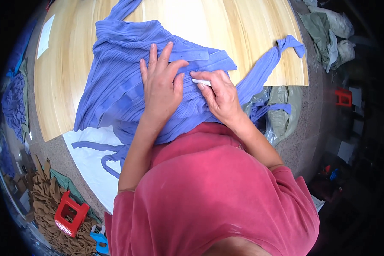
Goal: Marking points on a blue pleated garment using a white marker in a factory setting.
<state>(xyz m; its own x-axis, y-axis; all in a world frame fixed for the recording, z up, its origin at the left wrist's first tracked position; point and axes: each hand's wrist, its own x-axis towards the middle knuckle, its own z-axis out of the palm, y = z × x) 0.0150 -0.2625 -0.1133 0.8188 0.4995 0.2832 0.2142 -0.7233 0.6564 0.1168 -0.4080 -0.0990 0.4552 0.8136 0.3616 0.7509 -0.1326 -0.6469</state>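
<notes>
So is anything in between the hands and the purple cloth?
Nothing visible. The left hand lies flat right on the purple cloth, spread over the wooden table. The right hand rests on it too, pinching a small white piece against the fabric.

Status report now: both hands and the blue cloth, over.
Left hand flat on blue garment, fingers spread. Right hand pinching small white chalk-like piece against it. Garment spread on wooden table. Nothing blocking.
</notes>
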